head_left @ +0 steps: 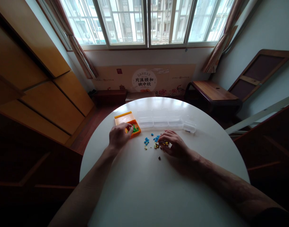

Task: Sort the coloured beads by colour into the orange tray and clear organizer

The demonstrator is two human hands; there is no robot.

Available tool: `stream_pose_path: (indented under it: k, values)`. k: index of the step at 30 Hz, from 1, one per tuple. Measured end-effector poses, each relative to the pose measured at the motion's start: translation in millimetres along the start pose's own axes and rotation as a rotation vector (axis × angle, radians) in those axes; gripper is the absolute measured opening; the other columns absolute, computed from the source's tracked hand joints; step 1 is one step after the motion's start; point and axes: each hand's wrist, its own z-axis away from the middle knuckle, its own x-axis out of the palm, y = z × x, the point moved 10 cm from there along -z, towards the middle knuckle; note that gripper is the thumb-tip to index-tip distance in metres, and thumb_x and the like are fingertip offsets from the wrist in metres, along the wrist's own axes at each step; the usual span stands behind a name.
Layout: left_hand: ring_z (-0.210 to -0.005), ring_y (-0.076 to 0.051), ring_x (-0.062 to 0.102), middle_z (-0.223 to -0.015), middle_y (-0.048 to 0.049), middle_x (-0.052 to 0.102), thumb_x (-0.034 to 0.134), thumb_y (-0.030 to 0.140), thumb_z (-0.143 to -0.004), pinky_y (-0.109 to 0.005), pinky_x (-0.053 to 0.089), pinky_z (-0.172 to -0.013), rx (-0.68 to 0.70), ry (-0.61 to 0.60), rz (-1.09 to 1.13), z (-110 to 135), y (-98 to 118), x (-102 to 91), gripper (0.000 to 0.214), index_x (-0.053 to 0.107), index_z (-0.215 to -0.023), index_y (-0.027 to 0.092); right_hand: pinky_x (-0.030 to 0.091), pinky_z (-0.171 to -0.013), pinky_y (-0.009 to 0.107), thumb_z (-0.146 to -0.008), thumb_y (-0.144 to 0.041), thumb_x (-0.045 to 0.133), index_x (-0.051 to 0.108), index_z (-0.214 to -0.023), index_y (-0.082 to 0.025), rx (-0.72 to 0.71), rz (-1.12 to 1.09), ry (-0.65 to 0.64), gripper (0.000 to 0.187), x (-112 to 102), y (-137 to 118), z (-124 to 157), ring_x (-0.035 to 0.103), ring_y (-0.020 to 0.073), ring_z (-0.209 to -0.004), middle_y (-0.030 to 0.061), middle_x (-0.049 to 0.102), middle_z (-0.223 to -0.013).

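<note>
An orange box [136, 134] with its lid [123, 117] folded back holds small green toy bricks [135, 129]. Over its left side rests my left hand [119, 135], thumb and forefinger brought together beside the green bricks; whatever is between the tips is too small to make out. My right hand [174, 144] arches over a pile of tiny yellow and dark brown bricks [165, 143], its thumb and fingers apart and reaching into the pile. Its fingers partly cover the pile. Blue bricks [146, 141] lie loose between the two hands.
A row of clear plastic compartments [160, 121] stands behind the bricks, with a separate clear container [189, 127] at its right end. One dark brick [159, 158] lies nearer me on the round white table [144, 195]. A wooden side table [213, 90] stands beyond.
</note>
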Motion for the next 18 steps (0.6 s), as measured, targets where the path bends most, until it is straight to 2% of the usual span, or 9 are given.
stream_pose_path:
  k: [3,6,8,12,18]
  values:
    - [-0.076,-0.018,0.07,-0.094,-0.0022,0.081,0.068,0.035,-0.102,-0.035,0.051,-0.081,0.178,-0.032,0.114,4.2,27.5,0.6,0.019,0.078,-0.094,0.022,0.053,-0.101,0.046,-0.092,-0.015,0.072,0.07,-0.106,-0.027,-0.012,0.005,-0.019,0.018,1.2,-2.0,-0.4,0.069,0.0248,-0.095,0.0044,0.078,-0.103]
    - [-0.073,-0.016,0.066,-0.086,-0.0006,0.077,0.071,0.035,-0.102,-0.031,0.049,-0.076,0.423,-0.137,0.253,18.2,63.4,9.0,0.018,0.078,-0.091,0.023,0.054,-0.101,0.046,-0.092,-0.015,0.074,0.073,-0.108,-0.028,-0.028,0.019,-0.065,0.02,6.9,-2.3,0.5,0.069,0.025,-0.1,0.0045,0.078,-0.109]
    - [-0.07,-0.014,0.065,-0.083,0.0001,0.076,0.072,0.033,-0.101,-0.029,0.048,-0.073,0.527,-0.209,0.331,29.6,81.7,16.3,0.015,0.078,-0.091,0.024,0.054,-0.102,0.045,-0.094,-0.017,0.076,0.074,-0.107,-0.028,-0.025,0.032,-0.089,0.017,10.7,-0.3,1.9,0.069,0.0248,-0.103,0.0042,0.078,-0.113]
    - [-0.074,-0.014,0.067,-0.088,-0.0013,0.077,0.069,0.028,-0.102,-0.027,0.049,-0.071,0.574,-0.281,0.437,43.6,100.2,26.7,0.013,0.08,-0.096,0.025,0.054,-0.104,0.046,-0.096,-0.021,0.079,0.075,-0.102,-0.027,0.012,0.065,-0.102,0.009,14.1,5.9,4.4,0.069,0.0255,-0.107,0.0046,0.078,-0.116]
    - [-0.076,-0.015,0.068,-0.089,-0.0022,0.077,0.071,0.026,-0.101,-0.027,0.051,-0.073,0.535,-0.311,0.477,48.7,104.8,35.4,0.01,0.08,-0.096,0.025,0.054,-0.102,0.045,-0.094,-0.017,0.079,0.075,-0.099,-0.027,0.035,0.068,-0.098,0.012,14.6,8.9,4.9,0.069,0.0255,-0.106,0.0047,0.078,-0.115]
